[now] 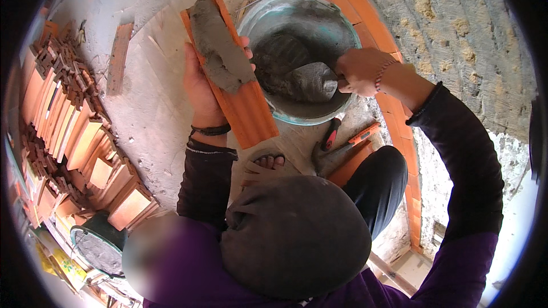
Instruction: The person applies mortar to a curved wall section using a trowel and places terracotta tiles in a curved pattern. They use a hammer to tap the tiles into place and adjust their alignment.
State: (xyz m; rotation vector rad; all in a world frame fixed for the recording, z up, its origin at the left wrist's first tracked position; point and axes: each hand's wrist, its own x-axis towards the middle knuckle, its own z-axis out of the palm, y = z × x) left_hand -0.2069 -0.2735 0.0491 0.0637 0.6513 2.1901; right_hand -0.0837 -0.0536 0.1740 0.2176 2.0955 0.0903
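Observation:
My left hand [201,91] grips a long orange clay tile [249,115] from beneath, with fingertips curled over its right edge. A thick layer of wet grey mortar [220,51] covers the tile's far and middle part, while the near end is bare. To the right, my right hand [361,71] is closed round the handle of a trowel [315,81], and most of that handle is hidden by the fingers. The trowel's grey-coated blade rests in the mortar [271,60] inside a wide round bucket [297,120] with a pale green rim.
Stacked orange tiles [85,137] line the left, with a loose tile [119,60] beside them and a dark bucket [101,248] nearer. A hammer [337,151] and a red-and-black handle [331,134] lie below the big bucket. Orange tiles [371,31] edge the rough wall [456,40].

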